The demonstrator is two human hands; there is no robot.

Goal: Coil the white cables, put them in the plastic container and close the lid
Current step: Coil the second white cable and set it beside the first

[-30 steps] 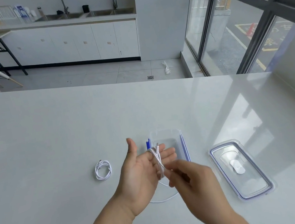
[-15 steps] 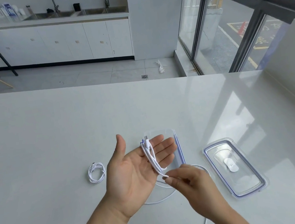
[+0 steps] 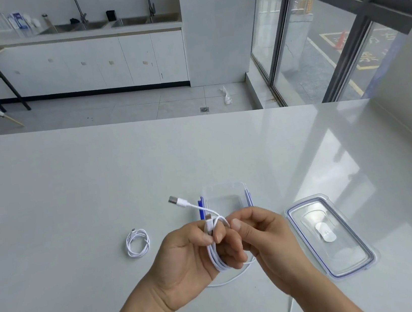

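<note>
Currently both hands are up over the white table (image 3: 73, 201), working one white USB cable (image 3: 215, 256). Left hand (image 3: 187, 259) is closed around a bundle of loops, thumb pressing the strands against the curled fingers; one plug (image 3: 208, 223) sticks up out of the top of the fist. Right hand (image 3: 261, 238) is pinched on the same cable just beside the left fingers, thumb and index together, other fingers curled. Free end with the larger USB plug (image 3: 177, 201) pokes up and to the left, clear of both hands. Uncoiled slack drops below the hands, curves across the table and runs off the bottom edge of frame.

Second white cable (image 3: 137, 242) is already coiled, lying flat on the table left of the hands, well apart from them, nobody touching it.

Clear plastic container (image 3: 224, 193) with blue side clips sits open on the table right behind the hands, near edge hidden by them. Nothing visible inside the part I can see.

Container lid (image 3: 330, 236) lies flat on the table to the right of the container, separate from it, blue seal round the rim, pale tab in the middle. Close to the right hand, not touching.
</note>
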